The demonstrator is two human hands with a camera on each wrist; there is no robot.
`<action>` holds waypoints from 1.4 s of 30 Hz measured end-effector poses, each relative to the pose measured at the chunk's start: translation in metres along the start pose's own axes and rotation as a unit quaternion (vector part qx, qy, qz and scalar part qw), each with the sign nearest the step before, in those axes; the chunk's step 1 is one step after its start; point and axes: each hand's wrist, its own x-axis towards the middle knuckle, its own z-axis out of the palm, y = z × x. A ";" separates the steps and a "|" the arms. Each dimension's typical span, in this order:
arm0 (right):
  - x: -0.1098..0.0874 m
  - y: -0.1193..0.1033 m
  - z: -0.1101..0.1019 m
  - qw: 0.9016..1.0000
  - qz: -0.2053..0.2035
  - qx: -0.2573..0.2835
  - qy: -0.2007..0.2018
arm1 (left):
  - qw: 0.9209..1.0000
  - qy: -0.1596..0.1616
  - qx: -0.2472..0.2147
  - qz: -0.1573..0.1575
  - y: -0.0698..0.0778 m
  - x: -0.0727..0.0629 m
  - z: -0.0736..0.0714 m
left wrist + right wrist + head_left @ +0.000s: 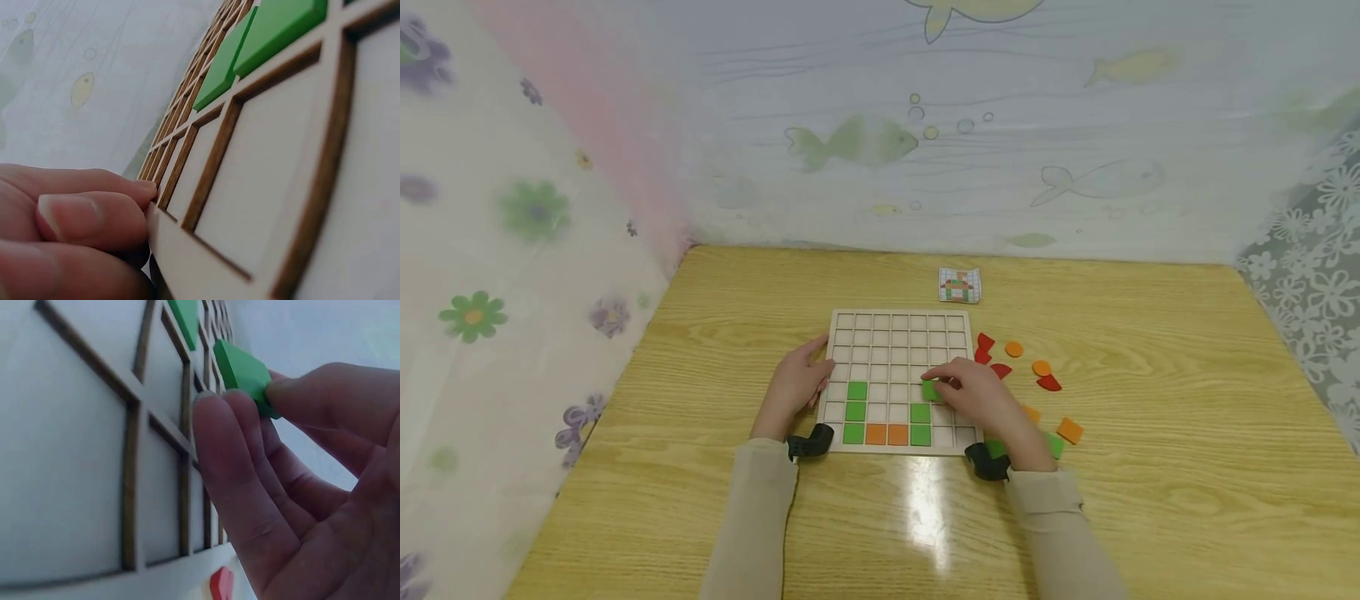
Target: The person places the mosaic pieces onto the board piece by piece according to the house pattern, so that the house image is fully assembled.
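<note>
A pale wooden grid board [900,340] lies flat before me. My left hand [793,385] rests at its left edge, with fingertips [147,189] right at the rim in the left wrist view. Over the board's right half, my right hand [983,394] pinches a green square tile [242,374] between thumb and fingers. This tile is tilted above the cells. Green tiles [855,411] fill part of a column on the left, two orange tiles [876,434] sit in the bottom row, and two more green tiles [920,413] stand in a column beside them.
Right of the board lie red curved-edge pieces [985,342], orange discs [1014,349], orange squares [1070,431] and green squares [1055,446], some partly behind the right hand. A small pattern card [959,285] lies beyond the board on the wooden table [1150,350].
</note>
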 end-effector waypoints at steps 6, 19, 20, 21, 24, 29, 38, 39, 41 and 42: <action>0.001 0.000 0.008 1.000 0.014 0.000 0.014 | 1.000 0.000 0.004 -0.002 0.001 -0.002 0.000; 0.005 -0.008 0.016 0.998 0.035 -0.024 0.041 | 1.000 -0.003 0.008 -0.006 0.002 -0.001 -0.002; 0.005 -0.009 0.017 0.998 0.034 -0.032 0.042 | 1.000 -0.003 0.010 -0.006 0.001 -0.001 -0.002; 0.005 -0.010 0.017 0.998 0.032 -0.039 0.044 | 1.000 -0.002 0.010 -0.006 0.001 -0.001 -0.002; 0.004 -0.013 0.019 0.997 0.032 -0.053 0.049 | 1.000 -0.002 0.012 -0.003 0.001 0.000 -0.002; 0.004 -0.014 0.019 0.996 0.030 -0.066 0.050 | 1.000 -0.005 0.015 0.000 0.002 -0.001 -0.001; 0.003 -0.014 0.020 0.995 0.030 -0.085 0.039 | 1.000 -0.010 0.013 0.000 0.003 -0.002 -0.003; 0.003 -0.014 0.020 0.995 0.032 -0.084 0.037 | 1.000 -0.009 0.013 0.000 0.004 -0.003 -0.003; 0.003 -0.014 0.020 0.996 0.034 -0.078 0.034 | 1.000 -0.009 0.013 -0.001 0.003 -0.003 -0.003; 0.003 -0.014 0.020 0.996 0.035 -0.076 0.032 | 1.000 -0.010 0.014 -0.002 0.004 -0.003 -0.003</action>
